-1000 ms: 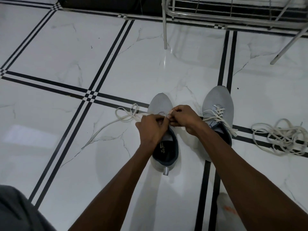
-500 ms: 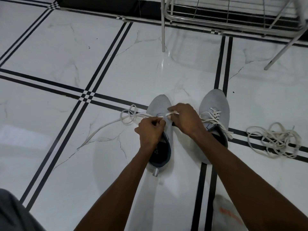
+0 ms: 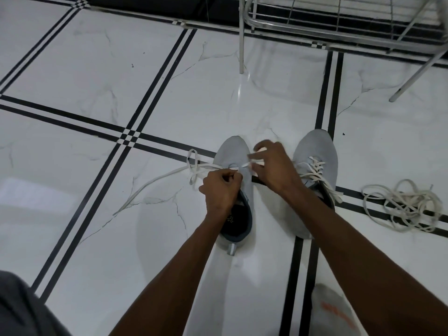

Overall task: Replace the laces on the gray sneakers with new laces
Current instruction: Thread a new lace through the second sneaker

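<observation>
Gray knit sneaker (image 3: 236, 151) lies on the white marble floor (image 3: 198, 93), toe pointing away, under both hands. The left hand (image 3: 221, 190) pinches the flat white lace (image 3: 194, 168) at the eyelets; the right hand (image 3: 274, 166) pinches its other end just beyond. Right of those fingers sits the laced second gray sneaker (image 3: 315, 151), with a loose pile of white laces (image 3: 402, 204) farther right.

Your left hand (image 3: 221, 190) hid the eyelets of the left sneaker (image 3: 238, 190) | your right hand (image 3: 274, 166) covered where the lace (image 3: 206, 167) ran beneath it | right of that hand, the other sneaker's (image 3: 315, 166) heel was behind your forearm | both arms were cut off at the bottom edge.
</observation>
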The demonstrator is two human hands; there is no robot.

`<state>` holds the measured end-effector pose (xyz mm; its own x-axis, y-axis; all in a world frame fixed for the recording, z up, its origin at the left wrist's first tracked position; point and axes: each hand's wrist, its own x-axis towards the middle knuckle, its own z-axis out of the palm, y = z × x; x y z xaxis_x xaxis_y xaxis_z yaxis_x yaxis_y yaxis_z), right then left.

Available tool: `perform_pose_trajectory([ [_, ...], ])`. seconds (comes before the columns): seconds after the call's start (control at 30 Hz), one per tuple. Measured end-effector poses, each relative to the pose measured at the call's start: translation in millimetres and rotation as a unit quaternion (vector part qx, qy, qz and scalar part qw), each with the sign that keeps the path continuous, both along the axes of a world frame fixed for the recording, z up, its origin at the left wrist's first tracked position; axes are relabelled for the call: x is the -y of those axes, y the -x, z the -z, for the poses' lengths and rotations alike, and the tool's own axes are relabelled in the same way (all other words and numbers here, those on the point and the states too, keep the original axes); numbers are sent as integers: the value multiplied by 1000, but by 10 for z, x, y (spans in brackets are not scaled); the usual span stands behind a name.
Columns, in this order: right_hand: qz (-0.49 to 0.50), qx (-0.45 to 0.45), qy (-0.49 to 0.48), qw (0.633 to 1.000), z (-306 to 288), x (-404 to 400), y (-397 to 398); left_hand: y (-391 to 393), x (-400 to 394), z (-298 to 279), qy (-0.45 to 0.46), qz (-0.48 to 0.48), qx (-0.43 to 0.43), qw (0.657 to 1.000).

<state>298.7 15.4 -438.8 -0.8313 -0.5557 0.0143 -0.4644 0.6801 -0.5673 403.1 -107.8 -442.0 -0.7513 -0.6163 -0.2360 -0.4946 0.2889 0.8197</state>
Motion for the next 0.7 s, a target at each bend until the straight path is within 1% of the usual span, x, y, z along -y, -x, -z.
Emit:
perform_pose_trajectory([
  [0.07,-39,13,-1,999,59,67,-89,1,11,5,-2,1,-4,1000],
  [0.1,-38,-5,-8,999,66,81,-106,-5,15,8,-1,3,-5,1000],
  [0.13,-24,-4,-8,1000,77,72,-106,-13,17,7,1,3,-6,1000],
  [0.2,49,7,-19,999,82,-52,-33,-18,18,-1,7,-2,-3,1000],
  [0.27,121,5,-58,991,140,-224,70,-26,13,5,5,-11,2,1000],
  [0.3,142,8,-70,987,153,-263,99,-29,12,-7,3,-14,4,1000],
  [0.33,149,4,-60,987,160,-257,115,-27,17,-13,2,-13,4,1000],
  [0.37,127,6,-31,991,113,-187,94,-22,20,-10,1,-12,1,1000],
  [0.4,85,9,5,996,89,-96,53,-23,20,5,0,-10,-2,1000],
  [0.47,2,14,38,999,35,78,-68,-22,21,10,0,-6,-7,1000],
  [0.5,-28,18,27,999,31,140,-120,-18,18,12,1,-5,-10,1000],
  [0.57,-37,13,-3,999,91,179,-162,-26,31,33,-1,-2,-13,1000],
  [0.6,-12,15,-12,1000,119,153,-152,-30,32,38,0,-3,-12,1000],
  [0.67,79,27,-29,996,152,-6,-84,-41,37,47,6,-9,-5,1000],
  [0.7,128,21,-68,989,168,-108,-27,-48,37,48,4,-15,-4,1000],
])
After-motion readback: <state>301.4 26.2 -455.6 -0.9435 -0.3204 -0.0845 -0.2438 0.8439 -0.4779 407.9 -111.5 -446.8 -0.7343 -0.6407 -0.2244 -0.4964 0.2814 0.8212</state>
